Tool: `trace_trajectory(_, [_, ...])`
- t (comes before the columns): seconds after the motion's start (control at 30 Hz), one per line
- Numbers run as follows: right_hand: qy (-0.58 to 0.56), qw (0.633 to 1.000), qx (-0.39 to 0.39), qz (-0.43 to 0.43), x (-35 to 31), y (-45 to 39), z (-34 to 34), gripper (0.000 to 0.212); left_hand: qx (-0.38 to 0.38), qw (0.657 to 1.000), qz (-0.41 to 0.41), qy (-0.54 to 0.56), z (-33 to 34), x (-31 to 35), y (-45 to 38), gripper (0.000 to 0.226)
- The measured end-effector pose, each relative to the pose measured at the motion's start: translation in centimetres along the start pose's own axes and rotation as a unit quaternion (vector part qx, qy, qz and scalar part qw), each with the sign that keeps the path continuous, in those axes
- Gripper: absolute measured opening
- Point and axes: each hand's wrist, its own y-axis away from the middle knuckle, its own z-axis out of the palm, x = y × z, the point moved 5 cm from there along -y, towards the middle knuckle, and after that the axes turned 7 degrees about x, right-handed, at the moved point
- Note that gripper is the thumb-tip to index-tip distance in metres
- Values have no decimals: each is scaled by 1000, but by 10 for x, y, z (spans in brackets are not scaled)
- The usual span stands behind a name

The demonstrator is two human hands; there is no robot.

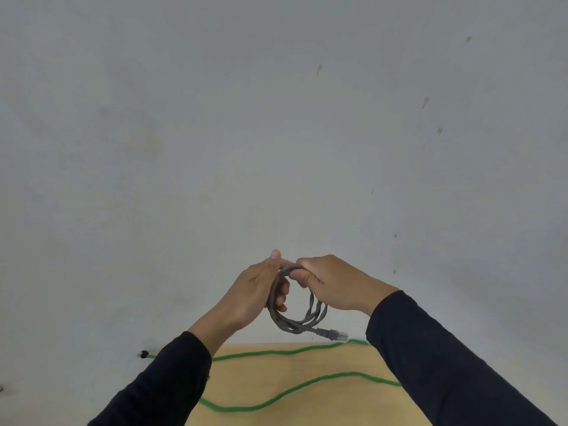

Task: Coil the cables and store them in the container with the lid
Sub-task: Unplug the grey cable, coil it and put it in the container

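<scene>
Biggest thing in view is just the wall [276, 118], pale grey, matte, a few small brownish marks on it. Below the hands there's a tan wooden table [295, 392], smooth and flat. Dark long sleeves [455, 364] come in from both sides.

Across the table, under and behind both wrists, a green cable [295, 390] lies loose in long wavy runs, not coiled yet. It looks thin and floppy, so I'd guess it's light and will take loops easily, though it'll want to spring open if you let go.

The grey cable [292, 324] is already wound into a small round coil of several turns, held up in the air between the two hands. Round jacket, a bit stiff by the look of how the loops hold their shape. The left hand [255, 293] has its fingers through the ring and is closed on the left side of it, thumb up top. The right hand [335, 284] is clamped over the top right of the coil. Best grip is right there, where all the turns bunch together.

Hanging just under the right hand is the plug [336, 335], clear plastic, probably a network-type clip, a bit blurry. That's the fragile bit.

No container or lid in view.
</scene>
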Motion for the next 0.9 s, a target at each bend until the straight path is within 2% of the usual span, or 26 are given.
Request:
trace_trajectory(0.07, [16, 1000, -11, -6, 1, -3, 0, 28, 1, 1000, 11, -10, 3, 3, -3, 46])
trace_trajectory(0.13, [-35, 999, 6, -2, 5, -6, 0, 28, 31, 999, 22, 38, 4, 4, -5, 37])
trace_trajectory(0.27, [-174, 981, 79, 20, 23, -6, -6, 27, 123, 979, 20, 161, -2, -2, -8, 34])
trace_trajectory(0.33, [-187, 972, 140, 31, 35, -2, -10, 26, 172, 956, 2, 237, -10, -4, -11, 34])
trace_trajectory(0.47, [-146, 957, 241, 65, 49, 11, 4, 27, 265, 896, -6, 357, -32, 2, -22, 37])
trace_trajectory(0.53, [-72, 968, 235, 48, 41, 14, 22, 29, 328, 869, -11, 370, -41, 1, -26, 38])
trace_trajectory(0.6, [33, 980, 193, 14, 24, 12, 40, 37, 380, 855, -18, 352, -44, -2, -29, 38])
trace_trajectory(0.7, [152, 978, 145, -15, -4, 8, 59, 45, 415, 860, -1, 296, -44, -6, -29, 36])
trace_trajectory(0.77, [201, 971, 124, -34, -20, 8, 60, 43, 407, 880, 27, 245, -42, -7, -27, 33])
trace_trajectory(0.83, [198, 971, 124, -49, -27, 6, 54, 31, 378, 905, 55, 184, -36, -7, -22, 31])
trace_trajectory(0.9, [122, 983, 118, -65, -36, 5, 45, 22, 346, 925, 76, 137, -27, -6, -17, 30])
